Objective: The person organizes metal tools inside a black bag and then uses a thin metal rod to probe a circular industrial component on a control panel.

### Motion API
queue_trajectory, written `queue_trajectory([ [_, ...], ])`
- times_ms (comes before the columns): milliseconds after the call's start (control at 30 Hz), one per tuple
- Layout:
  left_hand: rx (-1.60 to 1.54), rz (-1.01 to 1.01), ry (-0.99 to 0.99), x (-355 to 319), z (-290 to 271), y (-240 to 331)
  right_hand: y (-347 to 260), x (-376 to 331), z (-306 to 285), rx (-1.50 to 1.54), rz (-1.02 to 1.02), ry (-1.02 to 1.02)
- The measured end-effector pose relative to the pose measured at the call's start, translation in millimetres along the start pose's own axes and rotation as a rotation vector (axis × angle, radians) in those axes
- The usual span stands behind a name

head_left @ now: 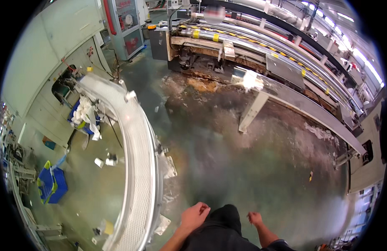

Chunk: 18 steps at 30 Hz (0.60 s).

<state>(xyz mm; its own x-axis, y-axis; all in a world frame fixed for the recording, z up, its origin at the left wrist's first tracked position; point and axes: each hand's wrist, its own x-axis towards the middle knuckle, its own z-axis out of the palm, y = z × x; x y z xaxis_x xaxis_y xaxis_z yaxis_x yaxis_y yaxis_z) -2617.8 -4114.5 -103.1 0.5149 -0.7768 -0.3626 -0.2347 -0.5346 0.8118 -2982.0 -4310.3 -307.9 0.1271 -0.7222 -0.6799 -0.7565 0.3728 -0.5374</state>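
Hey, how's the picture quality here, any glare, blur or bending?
In the head view, ceiling lights glare white at upper right; the floor has a pale sheen toward lower right; the roller machine bows with the fisheye, inside a black rim; a whitish patch along its top looks smeared; left hand and right hand are recognisable, fine detail soft.

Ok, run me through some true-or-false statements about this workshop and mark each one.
1. The conveyor belt is curved. True.
2. The left hand is nearer the belt than the right hand is. True.
3. The blue basket with yellow-green trim sits on top of the belt. False: it is on the floor, left of the belt.
4. The right hand is touching the long machine with rollers. False: it is well apart from it.
5. Some white pieces lie on the floor left of the belt. True.
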Motion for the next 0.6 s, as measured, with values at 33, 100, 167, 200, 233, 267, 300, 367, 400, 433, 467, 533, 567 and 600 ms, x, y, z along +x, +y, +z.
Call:
queue_trajectory([
  [33,-0.035,0.015,-0.007,28,-16,22,0,10,4,0.103,0.091,-0.044],
  [100,-0.058,0.06,-0.011,92,-44,47,-10,45,16,0.111,0.257,-0.093],
  [167,-0.026,-0.005,0.015,157,-65,45,-63,58,27,0.068,0.304,-0.138],
  [200,-0.02,-0.039,0.028,190,-72,41,-88,82,28,-0.016,0.27,-0.171],
  [233,0.034,-0.125,0.052,222,-80,34,-114,106,32,-0.105,0.233,-0.212],
  [267,0.032,-0.139,0.071,254,-86,30,-119,150,30,-0.116,0.057,-0.207],
  [300,0.032,-0.16,0.094,282,-92,26,-126,190,28,-0.133,-0.123,-0.203],
  [367,-0.018,-0.206,0.087,352,-117,48,-169,292,21,-0.282,-0.568,0.005],
  [400,0.035,-0.18,0.151,392,-133,62,-220,364,22,-0.345,-0.546,-0.041],
  [433,0.091,-0.154,0.181,426,-145,73,-267,435,15,-0.407,-0.519,-0.066],
  [467,0.157,-0.212,0.194,433,-154,68,-317,464,28,-0.385,-0.402,-0.215],
  [533,0.019,-0.279,0.304,454,-184,59,-437,513,47,-0.383,-0.163,-0.474],
  [567,-0.023,-0.351,0.353,461,-195,50,-514,513,74,-0.583,-0.309,-0.467],
  [600,-0.081,-0.447,0.403,462,-211,48,-611,490,107,-0.799,-0.454,-0.455],
])
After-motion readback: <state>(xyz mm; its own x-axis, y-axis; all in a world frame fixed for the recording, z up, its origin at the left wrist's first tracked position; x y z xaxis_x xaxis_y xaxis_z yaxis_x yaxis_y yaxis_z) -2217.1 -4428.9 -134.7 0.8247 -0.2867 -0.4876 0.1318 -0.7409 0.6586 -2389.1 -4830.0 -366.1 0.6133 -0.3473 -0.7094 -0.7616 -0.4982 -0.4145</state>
